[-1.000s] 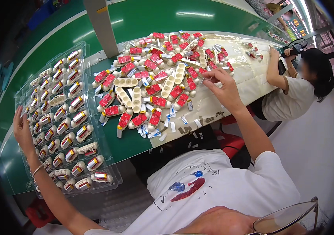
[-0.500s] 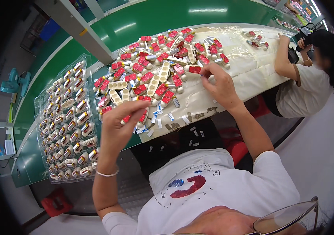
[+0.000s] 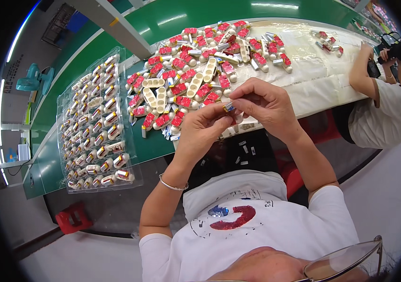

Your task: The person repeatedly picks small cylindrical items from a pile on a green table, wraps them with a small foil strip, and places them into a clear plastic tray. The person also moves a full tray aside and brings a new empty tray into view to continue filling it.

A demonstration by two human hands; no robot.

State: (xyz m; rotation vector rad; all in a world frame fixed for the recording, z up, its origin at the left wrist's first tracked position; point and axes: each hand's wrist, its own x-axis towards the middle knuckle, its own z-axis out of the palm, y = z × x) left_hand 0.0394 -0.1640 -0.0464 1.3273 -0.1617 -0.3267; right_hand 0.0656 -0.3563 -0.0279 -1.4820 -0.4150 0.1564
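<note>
At the bench point(image 3: 157, 150), both hands point(image 3: 204, 128) point(image 3: 268, 110) pinch a small part point(image 3: 229, 108), its outline mostly hidden.

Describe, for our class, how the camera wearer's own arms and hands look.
Short white fabric sleeves leave both forearms bare. The left hand and right hand are ungloved. A thin, shiny, silver-coloured bangle circles the left wrist; none shows on the right.

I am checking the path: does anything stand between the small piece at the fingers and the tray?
Yes: left of the piece, first the left hand, then part of the pile on the table, right of the tray.
</note>
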